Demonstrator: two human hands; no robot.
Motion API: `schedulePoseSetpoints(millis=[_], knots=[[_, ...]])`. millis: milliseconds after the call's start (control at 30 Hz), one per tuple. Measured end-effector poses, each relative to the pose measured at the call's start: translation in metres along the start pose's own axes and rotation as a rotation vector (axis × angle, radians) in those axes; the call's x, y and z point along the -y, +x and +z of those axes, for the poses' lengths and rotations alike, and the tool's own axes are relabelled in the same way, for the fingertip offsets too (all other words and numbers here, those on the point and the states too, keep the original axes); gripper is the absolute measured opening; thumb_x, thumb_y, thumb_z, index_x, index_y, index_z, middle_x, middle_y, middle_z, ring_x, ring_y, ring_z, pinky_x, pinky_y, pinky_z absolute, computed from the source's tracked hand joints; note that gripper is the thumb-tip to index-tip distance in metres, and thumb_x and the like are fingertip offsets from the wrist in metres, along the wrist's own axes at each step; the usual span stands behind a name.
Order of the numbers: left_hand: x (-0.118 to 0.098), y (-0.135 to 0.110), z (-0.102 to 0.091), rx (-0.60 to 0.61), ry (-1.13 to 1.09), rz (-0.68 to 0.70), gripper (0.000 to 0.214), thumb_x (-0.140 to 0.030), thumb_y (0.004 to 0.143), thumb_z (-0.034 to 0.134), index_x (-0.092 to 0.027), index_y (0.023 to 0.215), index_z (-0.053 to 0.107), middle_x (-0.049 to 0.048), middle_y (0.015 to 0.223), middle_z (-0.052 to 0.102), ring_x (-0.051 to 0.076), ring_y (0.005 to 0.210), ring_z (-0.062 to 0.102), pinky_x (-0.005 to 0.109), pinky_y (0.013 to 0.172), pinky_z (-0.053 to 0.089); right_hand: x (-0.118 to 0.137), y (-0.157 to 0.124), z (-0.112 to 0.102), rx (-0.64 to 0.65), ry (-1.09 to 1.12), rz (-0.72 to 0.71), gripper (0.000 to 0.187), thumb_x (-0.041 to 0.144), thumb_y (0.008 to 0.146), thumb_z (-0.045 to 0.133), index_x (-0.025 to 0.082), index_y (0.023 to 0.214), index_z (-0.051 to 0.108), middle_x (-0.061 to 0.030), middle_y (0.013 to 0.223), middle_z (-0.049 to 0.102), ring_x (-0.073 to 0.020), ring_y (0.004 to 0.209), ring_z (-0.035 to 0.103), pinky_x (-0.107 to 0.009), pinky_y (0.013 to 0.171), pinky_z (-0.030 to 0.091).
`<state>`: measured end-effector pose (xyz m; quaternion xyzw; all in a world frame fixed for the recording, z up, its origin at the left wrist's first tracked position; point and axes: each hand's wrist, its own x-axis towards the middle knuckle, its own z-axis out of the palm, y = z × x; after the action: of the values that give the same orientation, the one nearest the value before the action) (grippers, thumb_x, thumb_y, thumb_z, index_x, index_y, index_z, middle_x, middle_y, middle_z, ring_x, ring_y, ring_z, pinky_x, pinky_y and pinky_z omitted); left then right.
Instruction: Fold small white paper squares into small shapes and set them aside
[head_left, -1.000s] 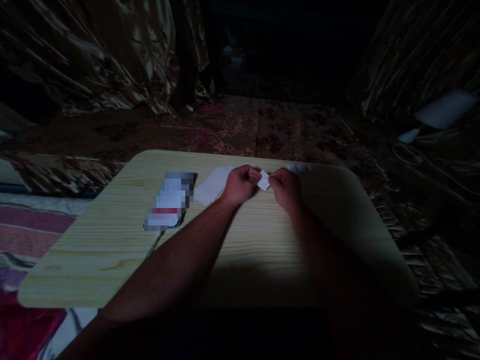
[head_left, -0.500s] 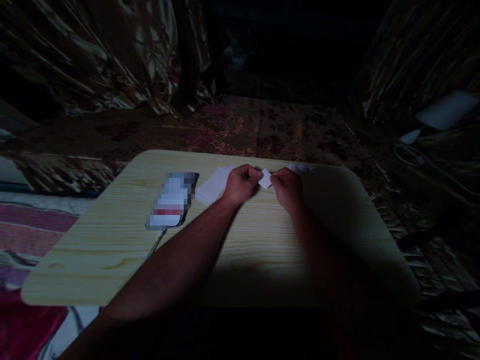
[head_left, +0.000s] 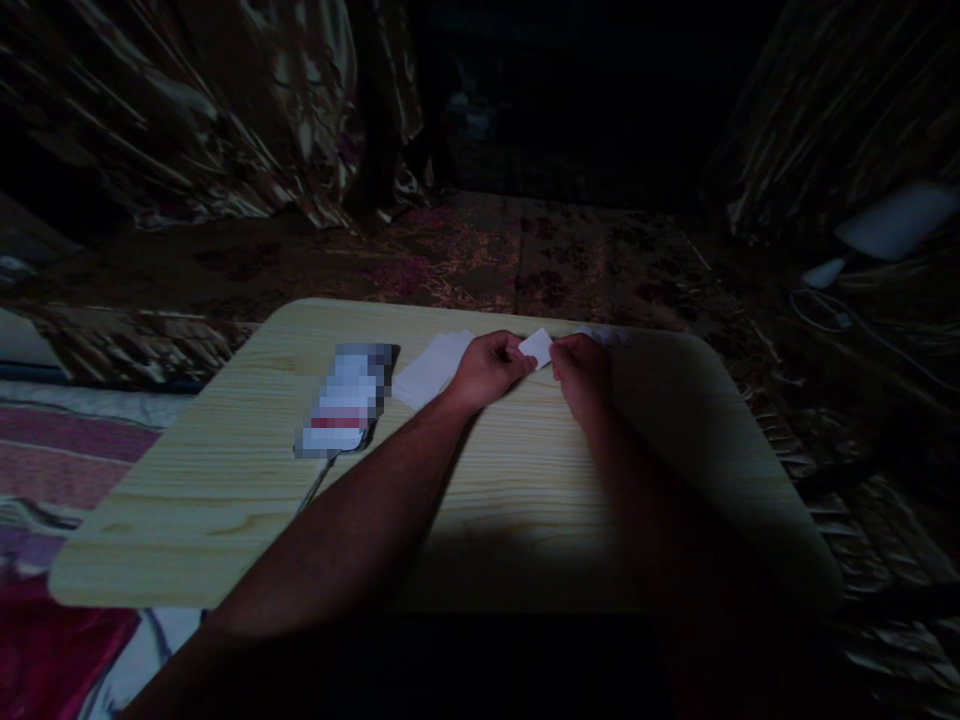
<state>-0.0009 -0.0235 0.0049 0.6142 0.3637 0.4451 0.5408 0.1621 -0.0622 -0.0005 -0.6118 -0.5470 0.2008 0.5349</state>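
Note:
A small white piece of paper (head_left: 537, 347) is pinched between both my hands near the far edge of a light wooden table (head_left: 465, 480). My left hand (head_left: 489, 368) is closed, gripping the paper's left side. Closed too, my right hand (head_left: 579, 372) holds the paper's right side. A flat stack of white paper sheets (head_left: 431, 368) lies on the table just left of my left hand. More white paper bits (head_left: 604, 337) show behind my right hand.
A blurred-out flat object (head_left: 345, 402) lies on the table's left part, with a thin cable (head_left: 315, 486) running from it toward the near edge. Patterned cloth surrounds the table. White objects and a cord (head_left: 832, 290) lie at the right. The room is dark.
Both hands have shifted slightly away from me, and the small paper now stands a little higher and more to the right between my fingers.

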Motion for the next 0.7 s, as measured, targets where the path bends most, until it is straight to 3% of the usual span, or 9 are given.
schedulePoseSetpoints(millis=[100, 267, 500, 700], knots=[[0.001, 0.001, -0.002, -0.054, 0.002, -0.009, 0.033, -0.042, 0.065, 0.082, -0.016, 0.071, 0.064, 0.0003, 0.065, 0.065, 0.01, 0.054, 0.051, 0.023, 0.051, 0.037, -0.001, 0.0, 0.003, 0.005, 0.041, 0.04, 0.022, 0.04, 0.08, 0.058, 0.019, 0.08, 0.063, 0.0014, 0.062, 0.062, -0.0149, 0.06, 0.056, -0.026, 0.059, 0.044], [0.0, 0.002, -0.004, -0.107, -0.093, -0.032, 0.03, -0.043, 0.07, 0.078, -0.018, 0.075, 0.062, -0.0016, 0.057, 0.062, 0.009, 0.046, 0.047, 0.022, 0.045, 0.032, 0.005, -0.003, 0.005, 0.118, 0.013, 0.045, 0.014, 0.034, 0.075, 0.062, 0.02, 0.074, 0.064, 0.0024, 0.058, 0.061, -0.0144, 0.056, 0.054, -0.026, 0.056, 0.041], [-0.005, -0.002, 0.0, -0.006, -0.087, -0.053, 0.035, -0.045, 0.068, 0.081, -0.017, 0.075, 0.061, 0.0008, 0.059, 0.065, 0.01, 0.047, 0.052, 0.022, 0.045, 0.034, 0.01, -0.005, 0.004, 0.159, 0.024, 0.065, 0.014, 0.033, 0.073, 0.063, 0.02, 0.069, 0.063, 0.0031, 0.056, 0.059, -0.0135, 0.054, 0.051, -0.026, 0.054, 0.039], [-0.003, -0.001, -0.003, 0.01, -0.017, -0.037, 0.034, -0.042, 0.069, 0.078, -0.017, 0.066, 0.055, -0.0023, 0.053, 0.056, 0.007, 0.043, 0.042, 0.022, 0.042, 0.026, 0.009, -0.005, 0.004, 0.168, 0.07, 0.092, 0.018, 0.036, 0.072, 0.066, 0.019, 0.073, 0.065, 0.0023, 0.058, 0.061, -0.0139, 0.055, 0.054, -0.026, 0.055, 0.041]])
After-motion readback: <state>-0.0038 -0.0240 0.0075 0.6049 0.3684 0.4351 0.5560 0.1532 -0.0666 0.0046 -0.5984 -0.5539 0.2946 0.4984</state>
